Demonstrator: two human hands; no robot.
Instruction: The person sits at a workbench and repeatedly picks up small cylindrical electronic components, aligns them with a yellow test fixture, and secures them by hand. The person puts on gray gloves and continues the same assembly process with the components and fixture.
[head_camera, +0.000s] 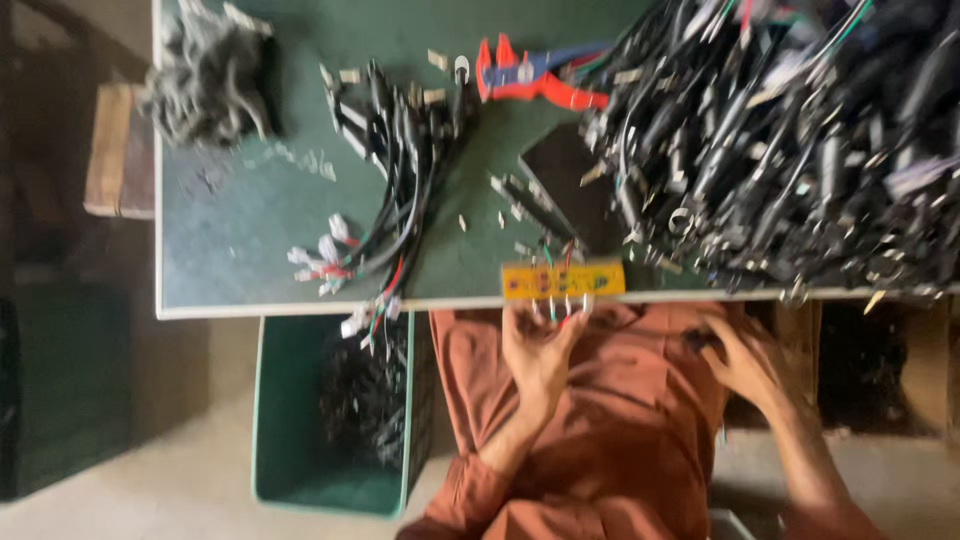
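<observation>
Bench (250, 250): dark green top, pale edge. Small flat strip board (563, 280) at 6 o'clock edge: yellow-orange; thin wires below it red, green, white. Hand pliers (535, 78) at 12 o'clock: red and blue handles. Bundle of cables (400, 190): black, white plugs, red strands. Large cable heap (790, 140) at 2 o'clock: black. Plastic bin (270, 420) at 7 o'clock: green. Garment (620, 420): plain rust-orange.

Bare green tabletop (240, 240) left of wire bundle (395, 190); cable heap (790, 140) blocks right side.
</observation>
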